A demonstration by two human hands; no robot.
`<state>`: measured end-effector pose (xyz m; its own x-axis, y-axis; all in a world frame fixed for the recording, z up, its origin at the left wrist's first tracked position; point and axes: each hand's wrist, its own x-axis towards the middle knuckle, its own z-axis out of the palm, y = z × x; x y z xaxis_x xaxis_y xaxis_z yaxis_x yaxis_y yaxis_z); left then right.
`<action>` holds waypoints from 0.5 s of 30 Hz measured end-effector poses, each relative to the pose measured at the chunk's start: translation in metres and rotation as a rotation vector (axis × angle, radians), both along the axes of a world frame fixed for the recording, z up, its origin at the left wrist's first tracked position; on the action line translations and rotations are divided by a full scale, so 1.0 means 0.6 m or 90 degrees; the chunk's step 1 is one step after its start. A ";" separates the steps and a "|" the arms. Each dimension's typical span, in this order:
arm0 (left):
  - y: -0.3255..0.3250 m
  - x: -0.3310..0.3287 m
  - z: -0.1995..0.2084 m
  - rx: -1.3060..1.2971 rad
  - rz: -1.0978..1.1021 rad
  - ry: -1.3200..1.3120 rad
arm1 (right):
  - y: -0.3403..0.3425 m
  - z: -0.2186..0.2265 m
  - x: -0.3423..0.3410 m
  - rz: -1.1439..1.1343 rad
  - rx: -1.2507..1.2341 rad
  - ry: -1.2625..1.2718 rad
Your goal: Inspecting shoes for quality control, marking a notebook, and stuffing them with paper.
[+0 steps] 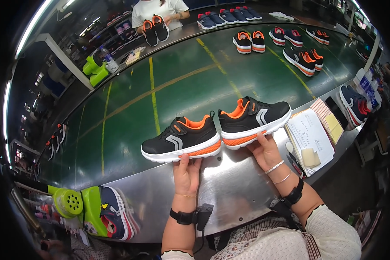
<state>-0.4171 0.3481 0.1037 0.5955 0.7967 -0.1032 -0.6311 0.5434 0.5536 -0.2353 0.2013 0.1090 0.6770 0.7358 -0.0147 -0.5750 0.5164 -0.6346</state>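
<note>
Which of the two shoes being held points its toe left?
The black shoe in the left hand; the other shoe, in the right hand, points its toe right.

- Green belt (130, 130): smooth, rubbery-looking sheet, softly glossy where the lamps catch it.
- Metal ledge (229, 190), along the belt's near edge: bare, polished, with bright glare and dark screw heads.
- Left black shoe (188, 139) and right black shoe (255, 117), above the belt's near edge: mostly matt uppers, smooth silvery-grey chevrons, orange linings that look like cloth, textured orange inserts in smooth white soles.
- Green stand (90, 203), by the belt's near left end: shiny moulded plastic.
- Notebook (307, 130), beyond the belt's near right edge: matt paper pages.
- Dark phone (336, 112), beyond that same belt edge: smooth, glossy face.
- White sleeve (333, 229), nearer than the belt: openwork knit cloth.
</note>
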 end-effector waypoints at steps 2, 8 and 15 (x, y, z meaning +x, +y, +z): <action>0.001 0.000 -0.001 0.002 -0.004 -0.003 | -0.001 0.000 0.000 -0.007 -0.003 0.001; 0.002 0.000 -0.002 0.002 -0.013 -0.006 | -0.002 0.001 0.000 -0.004 0.000 0.002; -0.002 0.000 0.005 0.032 -0.019 0.006 | -0.001 0.001 -0.001 -0.009 -0.006 0.001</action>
<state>-0.4170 0.3469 0.1065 0.6183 0.7829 -0.0695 -0.6097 0.5335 0.5862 -0.2361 0.2009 0.1097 0.6868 0.7265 -0.0226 -0.5694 0.5184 -0.6380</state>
